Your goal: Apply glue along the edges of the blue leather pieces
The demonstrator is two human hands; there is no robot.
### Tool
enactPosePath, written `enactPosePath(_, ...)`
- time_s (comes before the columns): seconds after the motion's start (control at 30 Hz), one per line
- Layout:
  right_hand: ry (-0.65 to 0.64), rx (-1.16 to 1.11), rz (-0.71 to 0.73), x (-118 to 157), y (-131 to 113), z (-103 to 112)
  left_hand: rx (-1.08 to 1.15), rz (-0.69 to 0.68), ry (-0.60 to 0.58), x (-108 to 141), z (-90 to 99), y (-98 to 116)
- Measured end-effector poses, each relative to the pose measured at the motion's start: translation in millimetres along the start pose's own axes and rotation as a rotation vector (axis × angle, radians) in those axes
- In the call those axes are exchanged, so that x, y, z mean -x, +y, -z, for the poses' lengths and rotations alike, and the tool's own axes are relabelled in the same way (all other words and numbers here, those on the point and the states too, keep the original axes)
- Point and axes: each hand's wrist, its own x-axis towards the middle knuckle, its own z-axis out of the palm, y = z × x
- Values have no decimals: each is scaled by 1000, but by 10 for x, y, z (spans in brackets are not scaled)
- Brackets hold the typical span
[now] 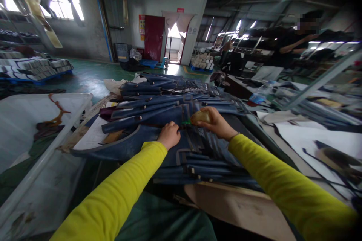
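My right hand [216, 122] is wrapped round a yellowish, translucent squeeze bottle [201, 117]. Its green nozzle [186, 122] points left, close above the dark blue pieces. My left hand [169, 134] lies just left of the nozzle, fingers curled down at the edge of a flat dark blue piece [149, 137]; the fingertips are partly hidden. Rows of folded and overlapping dark blue pieces [158, 113], leather-like with pale edges, spread beneath and around both hands. Further folded blue pieces [203, 169] lie nearer my body.
On the left stands a white plastic bin [82, 99] with dark cloth inside. A paper sheet [92, 135] lies left of the blue pieces. To the right are a clear bottle [258, 96] and white sheets [319, 135]. Another person [291, 49] stands at the far right.
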Motion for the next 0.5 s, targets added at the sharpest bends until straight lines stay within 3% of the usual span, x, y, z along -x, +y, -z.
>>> enactPosePath(0.5,78,92,211,-278,162,-76,5,0,-2,-13,7,13)
